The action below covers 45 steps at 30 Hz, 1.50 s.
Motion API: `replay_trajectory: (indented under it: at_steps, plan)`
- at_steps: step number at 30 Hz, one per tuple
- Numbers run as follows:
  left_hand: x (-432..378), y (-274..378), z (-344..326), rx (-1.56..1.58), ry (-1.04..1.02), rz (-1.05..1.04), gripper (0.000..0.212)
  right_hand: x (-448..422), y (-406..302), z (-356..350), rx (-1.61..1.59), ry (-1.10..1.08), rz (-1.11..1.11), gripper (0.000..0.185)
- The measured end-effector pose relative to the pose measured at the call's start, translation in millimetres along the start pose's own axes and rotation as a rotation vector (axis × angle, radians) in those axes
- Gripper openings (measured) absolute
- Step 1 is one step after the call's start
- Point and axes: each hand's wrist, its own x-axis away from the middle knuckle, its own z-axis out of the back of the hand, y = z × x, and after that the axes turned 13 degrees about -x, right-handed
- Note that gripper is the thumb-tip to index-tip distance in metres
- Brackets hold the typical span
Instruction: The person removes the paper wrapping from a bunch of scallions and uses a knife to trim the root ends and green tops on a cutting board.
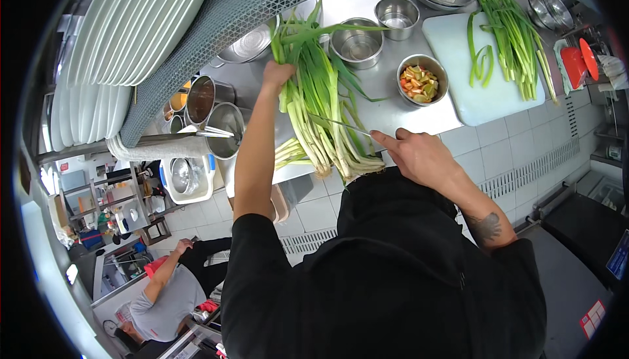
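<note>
A large bundle of long green onions (314, 98), white root ends towards me, lies over the steel counter's front edge. My left hand (279, 75) grips it by the green part, at its left side. In my right hand (417, 155) is a knife (341, 123), its handle hidden by the fingers. The thin blade points left across the pale stalks; whether it touches them I cannot tell. More pale stalks (293, 152) stick out from under the bundle on the left. To the right, a steel bowl of chopped vegetables (419, 84) stands near the counter's edge.
A white cutting board (469, 98) at right carries another bunch of green onions (511, 39). Steel pots (357, 42) stand behind the bundle. Overhead, a mesh-covered shelf (236, 25) holds stacked white plates (128, 25). A white bin (189, 197) and a person in grey (172, 290) are at left.
</note>
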Motion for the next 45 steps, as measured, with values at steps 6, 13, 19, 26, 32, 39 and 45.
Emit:
replay_trajectory:
  at_steps: [6, 13, 19, 26, 32, 39, 45]
  plan:
    - [63, 37, 65, 0.057, -0.054, -0.190, 0.018, 2, 1, 3, -0.009, 0.033, 0.001, 0.050]
    - [90, 45, 87, 0.328, -0.224, -0.219, 0.018, -15, -8, 1, 0.067, 0.034, 0.149, 0.055]
    - [101, 51, 80, 0.498, -0.212, -0.237, 0.018, -39, -4, -7, 0.266, 0.103, 0.238, 0.060]
    - [114, 55, 79, 0.377, -0.151, -0.268, 0.016, -69, -4, -7, 0.336, 0.065, 0.271, 0.058]
    - [142, 73, 80, 0.064, -0.126, -0.440, 0.019, -78, -12, -7, 0.341, 0.044, 0.271, 0.055]
    - [179, 89, 72, 0.037, -0.096, -0.517, 0.023, -102, -17, -22, 0.349, 0.091, 0.325, 0.048]
    - [200, 107, 65, 0.605, -0.547, -0.093, 0.019, -47, -15, 9, 0.238, 0.012, 0.175, 0.048]
